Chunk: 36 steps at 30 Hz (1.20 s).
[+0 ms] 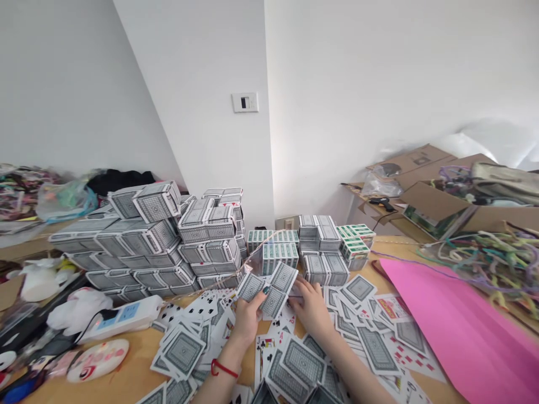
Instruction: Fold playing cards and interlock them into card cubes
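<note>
Low over the table, my left hand [247,315] grips a few joined grey-patterned playing cards [278,287], its thumb pressed on their face. From the other side my right hand [310,307] curls its fingers at the right edge of these cards; part of its grip is hidden behind them. Loose playing cards lie around both wrists, a face-down pile [183,352] at left and a scattered spread [374,343] at right. More grey-backed cards [297,365] lie between my forearms, some folded into open shapes.
Stacked blocks built from cards [138,247] rise at the back left, with smaller blocks [326,268] and green-and-white boxes [280,255] behind my hands. A white power strip [126,318] lies left. Pink sheet [438,336], pipe cleaners [492,266] and cardboard box [446,216] occupy the right.
</note>
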Each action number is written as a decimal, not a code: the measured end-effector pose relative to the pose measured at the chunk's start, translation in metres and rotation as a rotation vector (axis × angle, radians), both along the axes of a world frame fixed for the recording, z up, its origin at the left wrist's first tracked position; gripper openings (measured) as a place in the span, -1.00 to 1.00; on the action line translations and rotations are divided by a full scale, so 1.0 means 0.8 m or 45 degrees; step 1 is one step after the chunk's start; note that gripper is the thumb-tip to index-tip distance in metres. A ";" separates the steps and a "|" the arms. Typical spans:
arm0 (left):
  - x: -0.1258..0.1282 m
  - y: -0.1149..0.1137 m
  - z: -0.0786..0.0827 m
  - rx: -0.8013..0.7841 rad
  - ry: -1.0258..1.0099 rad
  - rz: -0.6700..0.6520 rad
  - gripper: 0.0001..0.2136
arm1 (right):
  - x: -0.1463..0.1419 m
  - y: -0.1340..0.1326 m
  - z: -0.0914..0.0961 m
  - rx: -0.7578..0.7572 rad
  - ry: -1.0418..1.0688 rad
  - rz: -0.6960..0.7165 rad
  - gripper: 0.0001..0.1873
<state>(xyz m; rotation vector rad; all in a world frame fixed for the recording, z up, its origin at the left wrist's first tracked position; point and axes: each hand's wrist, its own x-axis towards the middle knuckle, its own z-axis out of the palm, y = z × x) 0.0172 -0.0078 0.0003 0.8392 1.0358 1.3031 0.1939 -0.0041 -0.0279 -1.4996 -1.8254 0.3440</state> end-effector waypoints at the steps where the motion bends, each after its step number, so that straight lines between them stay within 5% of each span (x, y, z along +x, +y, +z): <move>1: 0.001 0.000 0.001 -0.017 -0.072 -0.033 -0.81 | -0.001 -0.001 0.000 -0.018 -0.068 0.001 -0.57; 8: 0.002 0.001 0.008 -0.116 -0.333 -0.133 -0.76 | -0.007 -0.002 -0.003 -0.001 -0.300 -0.167 -0.65; 16: 0.000 -0.003 0.010 -0.170 -0.318 -0.248 -0.74 | -0.009 -0.003 -0.007 -0.051 -0.209 -0.213 -0.68; 21: -0.004 0.000 0.011 -0.116 -0.259 -0.358 -0.68 | -0.006 -0.003 0.000 -0.003 0.293 -0.030 -0.67; 27: -0.019 0.014 0.003 -0.130 -0.184 -0.144 -0.56 | -0.001 0.002 0.002 -0.266 0.973 -0.021 -0.57; 36: -0.014 0.013 0.011 -0.165 -0.051 0.007 -0.60 | 0.000 0.001 0.007 -0.392 1.458 0.061 -0.48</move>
